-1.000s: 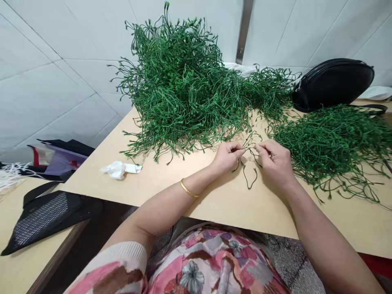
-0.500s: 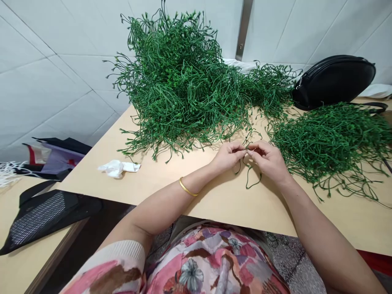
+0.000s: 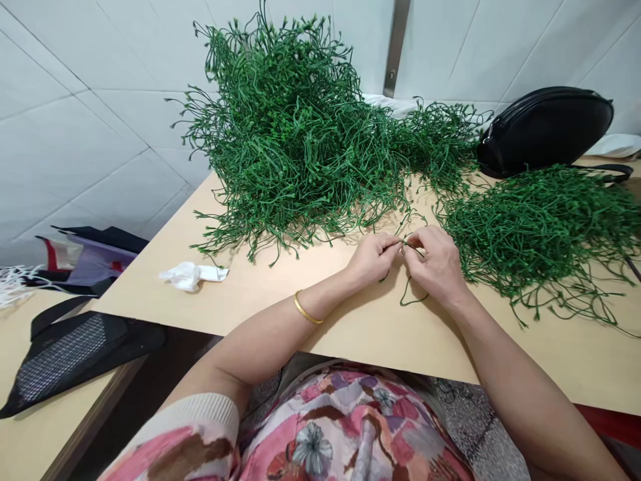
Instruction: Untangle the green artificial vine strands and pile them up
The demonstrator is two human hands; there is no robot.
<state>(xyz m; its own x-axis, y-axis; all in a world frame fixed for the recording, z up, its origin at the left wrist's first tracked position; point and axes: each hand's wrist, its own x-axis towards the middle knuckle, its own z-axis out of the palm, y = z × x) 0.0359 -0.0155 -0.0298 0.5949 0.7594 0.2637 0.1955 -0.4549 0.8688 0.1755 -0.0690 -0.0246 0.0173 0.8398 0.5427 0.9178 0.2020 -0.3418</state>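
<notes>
My left hand (image 3: 373, 258) and my right hand (image 3: 435, 262) meet at the fingertips over the wooden table (image 3: 270, 304). Both pinch a thin green cord (image 3: 413, 302), whose loop hangs below my right hand onto the tabletop. Where the fingertips meet, the cord's small details are hard to make out. Beyond my hands rises a large tangled pile of green knotted cords (image 3: 290, 147). A lower pile of similar cords (image 3: 541, 230) lies just right of my right hand.
A black bag (image 3: 548, 130) stands at the back right against the tiled wall. Crumpled white tissue (image 3: 186, 275) lies on the table's left part. Lower left, a black mesh item (image 3: 65, 354) rests on another surface, near a purple bag (image 3: 97, 260).
My right hand's fingers have curled closer around the cord at the pinch point. The hanging loop has shifted slightly and shows less between my hands.
</notes>
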